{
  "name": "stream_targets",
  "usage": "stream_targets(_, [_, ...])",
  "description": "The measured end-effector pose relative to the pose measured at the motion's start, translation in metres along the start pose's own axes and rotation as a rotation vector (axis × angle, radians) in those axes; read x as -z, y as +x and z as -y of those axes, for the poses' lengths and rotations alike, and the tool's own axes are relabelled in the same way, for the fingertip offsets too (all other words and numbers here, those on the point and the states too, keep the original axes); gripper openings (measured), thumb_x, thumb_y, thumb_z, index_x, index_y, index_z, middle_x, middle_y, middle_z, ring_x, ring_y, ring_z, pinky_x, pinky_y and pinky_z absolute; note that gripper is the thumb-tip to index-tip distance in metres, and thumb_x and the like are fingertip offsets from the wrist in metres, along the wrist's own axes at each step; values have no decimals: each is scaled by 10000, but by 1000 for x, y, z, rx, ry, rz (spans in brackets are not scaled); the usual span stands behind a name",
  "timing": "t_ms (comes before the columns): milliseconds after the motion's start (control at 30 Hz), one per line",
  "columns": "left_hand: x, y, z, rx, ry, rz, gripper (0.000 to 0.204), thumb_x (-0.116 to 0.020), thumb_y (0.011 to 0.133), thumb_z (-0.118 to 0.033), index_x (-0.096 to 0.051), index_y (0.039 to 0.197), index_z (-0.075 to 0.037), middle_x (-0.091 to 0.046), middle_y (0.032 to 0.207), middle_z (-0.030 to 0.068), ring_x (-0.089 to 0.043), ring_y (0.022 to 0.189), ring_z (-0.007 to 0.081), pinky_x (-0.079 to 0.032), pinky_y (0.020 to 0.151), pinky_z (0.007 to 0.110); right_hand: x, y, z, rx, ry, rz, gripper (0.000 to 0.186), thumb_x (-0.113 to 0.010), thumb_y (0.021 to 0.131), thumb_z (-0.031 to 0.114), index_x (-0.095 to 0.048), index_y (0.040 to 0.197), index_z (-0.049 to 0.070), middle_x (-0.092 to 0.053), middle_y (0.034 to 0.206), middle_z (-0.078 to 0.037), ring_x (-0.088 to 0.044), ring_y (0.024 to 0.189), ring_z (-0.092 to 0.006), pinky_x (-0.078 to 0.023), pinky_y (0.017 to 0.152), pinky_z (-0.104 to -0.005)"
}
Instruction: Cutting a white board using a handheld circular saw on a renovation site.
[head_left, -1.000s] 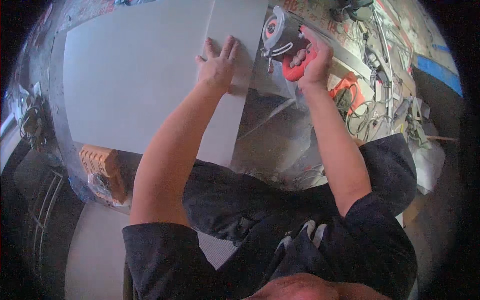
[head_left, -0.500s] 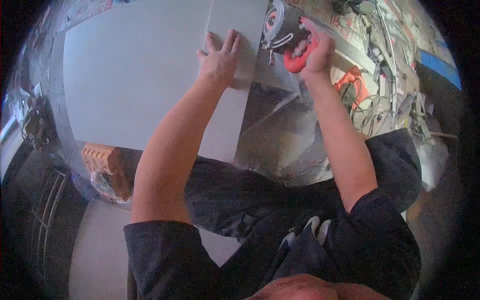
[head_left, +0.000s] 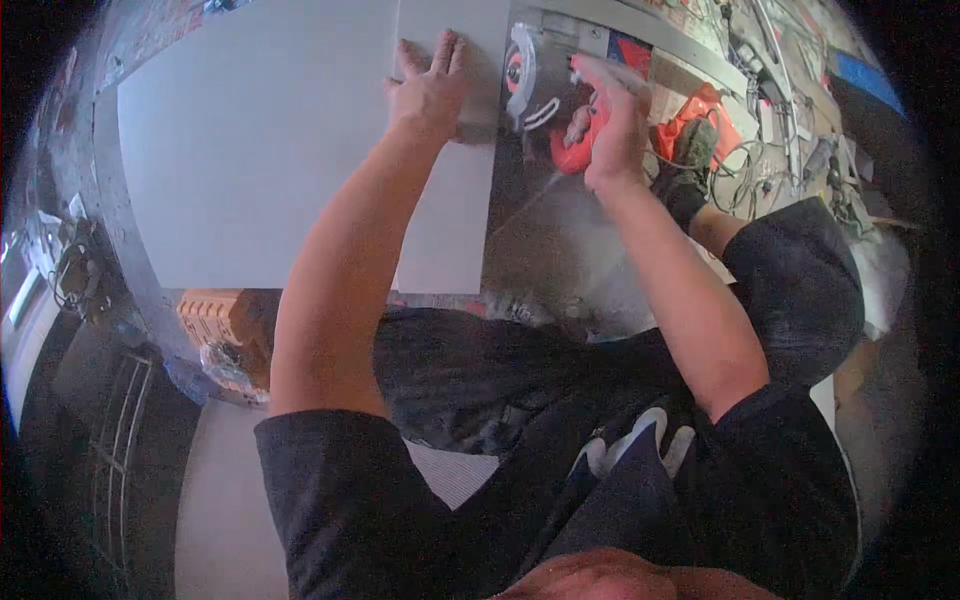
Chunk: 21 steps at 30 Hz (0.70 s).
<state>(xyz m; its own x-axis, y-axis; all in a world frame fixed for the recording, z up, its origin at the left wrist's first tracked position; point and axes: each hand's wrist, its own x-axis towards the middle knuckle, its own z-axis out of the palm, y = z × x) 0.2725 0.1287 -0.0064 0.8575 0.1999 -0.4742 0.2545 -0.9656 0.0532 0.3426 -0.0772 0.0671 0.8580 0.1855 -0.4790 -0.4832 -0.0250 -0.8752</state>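
A large pale-grey flat panel (head_left: 250,170) lies in front of me, with a thin line running lengthwise near its right side. My left hand (head_left: 428,95) rests on that panel close to the line, fingers spread and palm down. In my right hand (head_left: 618,130) is the red handle of a hand-held circular saw (head_left: 537,95), its fingers wrapped round the grip. The saw has a grey guard and stands just beyond the panel's right edge. Its blade's lower edge is hidden, and I cannot tell whether it touches anything.
An orange-brown ridged block (head_left: 215,315) sits by the panel's near left corner. Right of the saw lie an orange bag-like thing (head_left: 705,120), cables (head_left: 745,165) and scattered clutter. A long pale metal bar (head_left: 690,50) crosses the far right. The floor (head_left: 560,250) looks dusty.
The saw has come nearer to me along the panel's right side, with my right hand still on it. My left hand remains on the panel. The whole view has shifted slightly.
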Motion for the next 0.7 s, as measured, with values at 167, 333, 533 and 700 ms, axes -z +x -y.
stream_targets(167, [0,-2,2,-46,50,-15,990,-810,784,-228,-230,1587,-215,-114,1676,4,-253,1417,565,-479,981,685,8,-53,-10,-32,-115,-2,467,-435,990,362,-668,1241,45,-614,1204,-46,-498,567,-99,-428,501,-263])
stream_targets(333, [-5,3,-3,-22,35,-11,1152,-872,725,-277,-136,1611,-248,-58,1686,-66,-192,1468,524,-434,1009,699,28,-97,-22,-47,-227,65,447,-440,1005,333,-643,1274,40,-599,1213,-39,-527,597,-87,-425,506,-232])
stream_targets(533, [-1,-5,0,-35,-27,-45,1062,-848,736,-241,-217,1590,-247,-118,1674,-18,-224,1428,566,-475,940,711,34,-148,-34,-369,-63,26,379,-486,1001,316,-655,1211,50,-562,1256,-29,-546,624,-82,-433,491,-235])
stream_targets(700, [-31,-10,22,-227,-303,-316,1392,-965,548,-380,-83,1607,-180,-48,1684,47,-127,1467,556,-390,1092,663,41,-186,-49,-427,0,-21,426,-625,928,421,-674,1069,22,-613,1157,-29,-539,546,-101,-442,447,-233])
